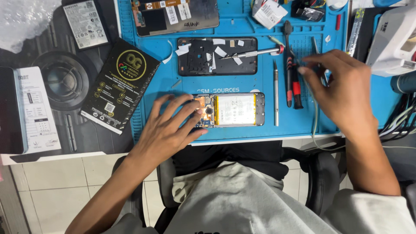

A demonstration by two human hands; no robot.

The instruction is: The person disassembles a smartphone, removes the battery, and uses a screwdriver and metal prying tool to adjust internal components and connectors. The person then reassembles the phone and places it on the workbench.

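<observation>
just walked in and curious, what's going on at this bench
A person seated at a blue repair mat is working on an opened smartphone, its back off so the battery and circuit board show. The left hand rests on the phone's board end, steadying it. The right hand reaches toward the tools on the mat, beside the red-handled pliers. A removed black inner frame with a screwdriver across it lies behind.

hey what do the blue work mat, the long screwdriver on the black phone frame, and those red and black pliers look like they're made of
Blue work mat: probably silicone or soft rubber, matte, with moulded grooves and compartments.
Long screwdriver: looks like metal, silvery and shiny, with a red ring near one end.
Pliers: dark metal upper part, dull; the red and black handles look like plastic or rubber sleeves, though that can't be settled by sight.
</observation>
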